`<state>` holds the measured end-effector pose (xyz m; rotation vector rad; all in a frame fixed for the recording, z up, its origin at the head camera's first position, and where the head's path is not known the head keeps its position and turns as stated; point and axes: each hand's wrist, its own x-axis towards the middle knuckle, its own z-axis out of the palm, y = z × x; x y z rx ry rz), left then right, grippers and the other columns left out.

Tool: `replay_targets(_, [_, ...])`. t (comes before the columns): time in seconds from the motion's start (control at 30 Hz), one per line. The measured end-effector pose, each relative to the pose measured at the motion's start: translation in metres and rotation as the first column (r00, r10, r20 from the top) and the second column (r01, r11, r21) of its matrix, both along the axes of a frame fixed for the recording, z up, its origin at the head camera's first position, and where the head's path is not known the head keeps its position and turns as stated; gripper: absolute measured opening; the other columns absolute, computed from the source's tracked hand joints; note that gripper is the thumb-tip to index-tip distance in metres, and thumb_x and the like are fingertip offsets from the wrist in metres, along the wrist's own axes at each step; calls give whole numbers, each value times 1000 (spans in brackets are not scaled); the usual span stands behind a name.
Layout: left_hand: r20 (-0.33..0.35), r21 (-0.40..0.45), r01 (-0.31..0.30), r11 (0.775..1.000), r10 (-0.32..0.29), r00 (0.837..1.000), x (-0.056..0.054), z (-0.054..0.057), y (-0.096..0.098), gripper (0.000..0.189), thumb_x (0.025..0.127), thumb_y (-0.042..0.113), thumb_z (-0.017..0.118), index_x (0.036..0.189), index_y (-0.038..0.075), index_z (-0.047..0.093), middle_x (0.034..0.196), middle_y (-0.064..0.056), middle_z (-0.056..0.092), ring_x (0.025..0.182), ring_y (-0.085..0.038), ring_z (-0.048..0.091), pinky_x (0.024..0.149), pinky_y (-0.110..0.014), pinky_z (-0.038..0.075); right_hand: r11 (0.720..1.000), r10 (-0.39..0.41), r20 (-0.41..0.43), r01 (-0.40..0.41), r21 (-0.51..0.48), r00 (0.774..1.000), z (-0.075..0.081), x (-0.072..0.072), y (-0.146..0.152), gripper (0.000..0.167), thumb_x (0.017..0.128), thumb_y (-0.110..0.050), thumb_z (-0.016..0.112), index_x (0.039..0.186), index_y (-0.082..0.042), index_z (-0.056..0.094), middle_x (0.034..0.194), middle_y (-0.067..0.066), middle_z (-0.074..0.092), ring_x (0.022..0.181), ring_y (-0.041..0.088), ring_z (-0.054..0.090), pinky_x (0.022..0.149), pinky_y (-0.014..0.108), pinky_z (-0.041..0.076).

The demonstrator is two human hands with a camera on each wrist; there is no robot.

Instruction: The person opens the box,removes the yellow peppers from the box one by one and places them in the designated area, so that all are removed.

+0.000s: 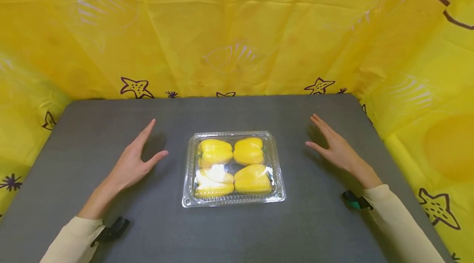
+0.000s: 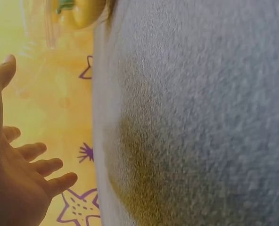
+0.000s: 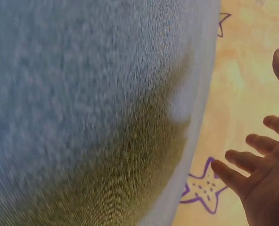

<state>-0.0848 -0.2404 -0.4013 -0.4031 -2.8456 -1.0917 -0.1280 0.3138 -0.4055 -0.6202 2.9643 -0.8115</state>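
Glare on clear box [image 1: 234, 202], dim wrist views

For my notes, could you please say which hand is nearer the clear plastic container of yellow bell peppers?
Left: the left hand is just left of the container, the right hand to its right across a wider gap.

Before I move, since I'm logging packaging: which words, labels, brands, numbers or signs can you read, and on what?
None: no word, label, brand, number or sign is readable.
The clear container shows no visible label, though glare covers part of it.
The yellow cloth shows drawings, such as starfish and fish.
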Motion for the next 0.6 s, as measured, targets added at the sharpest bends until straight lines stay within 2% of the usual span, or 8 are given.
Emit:
replay_targets(0.43, [9,16,28,999,-28,1000,12,-2,12,95,86,32,76,158,31,13,160,-14,22,142,-43,26,107,-68,26,999,36,8,-36,-23,999,-3,9,-11,83,93,-34,68,158,-25,18,164,0,12,144,38,23,105,68,29])
replay_targets(0.6, [14,18,51,999,-51,999,13,-3,17,96,86,33,76,158,32,12,161,-11,21,143,-40,25,107,-67,27,999,45,3,-45,-19,999,-5,13,-14,83,92,-34,69,157,-25,20,163,-1,13,144,37,24,106,67,30])
